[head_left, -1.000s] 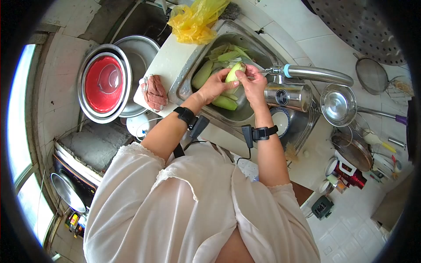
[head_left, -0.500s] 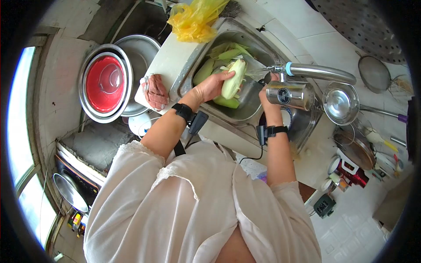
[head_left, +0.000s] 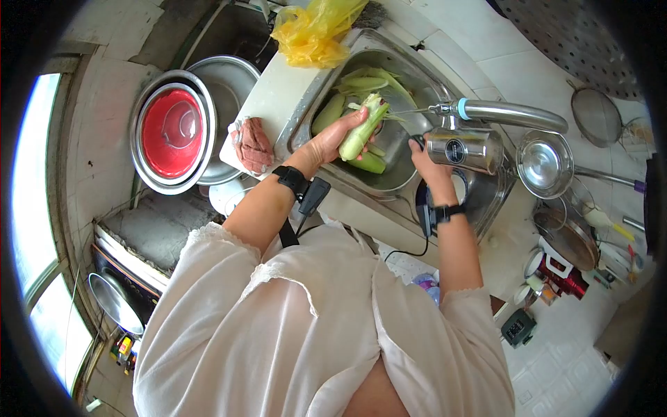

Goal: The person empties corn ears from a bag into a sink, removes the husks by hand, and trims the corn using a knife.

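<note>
My left hand (head_left: pixel 349 132) is wrapped around an ear of corn (head_left: pixel 368 131) in pale green husk, over the sink (head_left: pixel 392 182). The ear is tilted, its cut-looking end toward the tap (head_left: pixel 439 109). A thin stream of water runs from the tap toward the ear. Loose green husks (head_left: pixel 365 82) and other husk-covered pieces (head_left: pixel 370 161) lie in the basin. My right hand (head_left: pixel 429 163) is closed at a small black piece (head_left: pixel 418 140) beside a labelled steel cylinder (head_left: pixel 465 150) below the tap; what that piece is, I cannot make out.
A yellow plastic bag (head_left: pixel 313 35) and a reddish-brown cloth (head_left: pixel 251 144) lie on the counter left of the sink. Further left is a red basin (head_left: pixel 170 132) nested in metal bowls. A steel ladle-like pan (head_left: pixel 545 164) and a strainer (head_left: pixel 596 117) are at right.
My left hand has tipped and turned the corn, lowering it a little. My right hand has shifted down from the tap, with the black piece lower. The water looks thinner.
</note>
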The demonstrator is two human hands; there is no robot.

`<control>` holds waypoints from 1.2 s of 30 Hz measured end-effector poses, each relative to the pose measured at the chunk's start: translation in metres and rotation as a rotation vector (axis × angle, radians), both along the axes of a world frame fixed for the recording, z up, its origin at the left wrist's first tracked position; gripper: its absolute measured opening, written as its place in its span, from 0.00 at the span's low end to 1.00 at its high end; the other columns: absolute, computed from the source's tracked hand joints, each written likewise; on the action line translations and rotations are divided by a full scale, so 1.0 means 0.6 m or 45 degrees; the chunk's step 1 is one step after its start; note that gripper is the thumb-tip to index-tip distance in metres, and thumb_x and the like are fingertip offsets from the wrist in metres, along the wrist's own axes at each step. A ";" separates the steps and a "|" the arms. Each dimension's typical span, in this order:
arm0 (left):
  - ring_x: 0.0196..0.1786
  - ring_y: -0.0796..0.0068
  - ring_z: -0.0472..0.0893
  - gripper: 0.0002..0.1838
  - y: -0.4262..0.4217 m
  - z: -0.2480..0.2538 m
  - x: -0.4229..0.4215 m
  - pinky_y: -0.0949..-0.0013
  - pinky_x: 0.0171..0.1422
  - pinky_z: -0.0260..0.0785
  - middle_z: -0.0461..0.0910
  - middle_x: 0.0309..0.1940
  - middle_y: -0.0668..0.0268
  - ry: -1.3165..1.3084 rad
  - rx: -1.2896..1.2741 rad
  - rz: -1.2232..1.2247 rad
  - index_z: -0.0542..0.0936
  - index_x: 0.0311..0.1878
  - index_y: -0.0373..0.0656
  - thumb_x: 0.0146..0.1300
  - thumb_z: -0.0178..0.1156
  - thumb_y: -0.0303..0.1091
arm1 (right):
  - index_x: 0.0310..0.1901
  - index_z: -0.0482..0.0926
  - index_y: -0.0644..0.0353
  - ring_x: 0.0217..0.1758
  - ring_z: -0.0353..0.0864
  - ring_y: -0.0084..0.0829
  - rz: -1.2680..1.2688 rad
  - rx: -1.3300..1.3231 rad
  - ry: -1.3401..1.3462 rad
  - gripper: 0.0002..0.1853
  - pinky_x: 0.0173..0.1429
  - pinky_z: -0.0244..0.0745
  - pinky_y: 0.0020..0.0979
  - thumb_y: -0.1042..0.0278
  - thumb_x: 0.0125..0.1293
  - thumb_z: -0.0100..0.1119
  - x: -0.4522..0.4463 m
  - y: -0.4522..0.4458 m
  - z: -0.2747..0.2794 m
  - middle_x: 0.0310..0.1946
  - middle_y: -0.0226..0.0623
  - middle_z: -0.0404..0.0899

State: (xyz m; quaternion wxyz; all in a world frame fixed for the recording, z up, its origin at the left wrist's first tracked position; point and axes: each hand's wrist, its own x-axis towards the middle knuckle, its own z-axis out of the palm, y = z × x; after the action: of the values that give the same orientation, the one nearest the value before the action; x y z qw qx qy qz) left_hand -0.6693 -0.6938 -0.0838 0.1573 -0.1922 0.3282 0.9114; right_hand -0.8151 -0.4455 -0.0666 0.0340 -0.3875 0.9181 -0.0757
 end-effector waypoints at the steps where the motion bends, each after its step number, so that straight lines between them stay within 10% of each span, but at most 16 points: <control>1: 0.32 0.76 0.80 0.39 -0.004 0.004 0.000 0.71 0.32 0.77 0.78 0.35 0.69 -0.007 -0.008 -0.024 0.76 0.64 0.45 0.73 0.49 0.73 | 0.50 0.84 0.69 0.56 0.84 0.55 0.006 -0.002 0.001 0.30 0.63 0.75 0.51 0.41 0.70 0.62 0.012 -0.004 0.004 0.51 0.58 0.85; 3: 0.29 0.78 0.79 0.39 -0.007 0.006 0.002 0.71 0.29 0.76 0.78 0.32 0.70 -0.016 -0.012 -0.056 0.77 0.64 0.46 0.74 0.47 0.74 | 0.57 0.86 0.55 0.59 0.83 0.50 -0.601 0.071 -0.519 0.24 0.66 0.74 0.51 0.49 0.66 0.70 0.038 -0.001 0.014 0.54 0.46 0.87; 7: 0.28 0.79 0.78 0.38 -0.012 0.007 0.003 0.72 0.27 0.74 0.77 0.31 0.71 -0.013 0.020 -0.117 0.78 0.64 0.45 0.77 0.42 0.71 | 0.52 0.87 0.60 0.55 0.85 0.53 -0.944 -0.086 -1.060 0.22 0.60 0.77 0.49 0.48 0.68 0.68 0.068 -0.026 0.108 0.50 0.47 0.88; 8: 0.28 0.78 0.78 0.38 -0.011 0.012 0.004 0.73 0.29 0.74 0.77 0.31 0.70 -0.029 -0.015 -0.138 0.78 0.64 0.44 0.77 0.43 0.71 | 0.49 0.88 0.60 0.49 0.87 0.55 -0.598 -0.236 -0.556 0.19 0.54 0.79 0.50 0.51 0.68 0.68 0.072 -0.001 0.070 0.45 0.47 0.89; 16: 0.36 0.78 0.80 0.31 0.023 -0.001 -0.011 0.73 0.42 0.77 0.80 0.40 0.66 0.057 -0.272 -0.158 0.77 0.64 0.41 0.78 0.54 0.61 | 0.46 0.87 0.58 0.40 0.87 0.50 -0.036 -0.525 -0.011 0.10 0.44 0.80 0.45 0.64 0.68 0.67 0.082 -0.048 0.115 0.36 0.45 0.87; 36: 0.28 0.74 0.80 0.24 0.058 -0.004 0.004 0.71 0.33 0.75 0.80 0.32 0.66 -0.079 -0.315 0.016 0.79 0.50 0.41 0.78 0.56 0.57 | 0.48 0.87 0.46 0.28 0.86 0.46 0.032 -0.220 0.079 0.09 0.36 0.82 0.46 0.61 0.70 0.63 0.097 -0.039 0.087 0.22 0.38 0.84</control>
State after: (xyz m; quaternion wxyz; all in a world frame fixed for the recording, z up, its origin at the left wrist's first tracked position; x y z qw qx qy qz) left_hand -0.6672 -0.6588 -0.0860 0.1367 -0.2404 0.4317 0.8586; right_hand -0.7571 -0.4690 -0.0142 -0.0272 -0.4026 0.9038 -0.1422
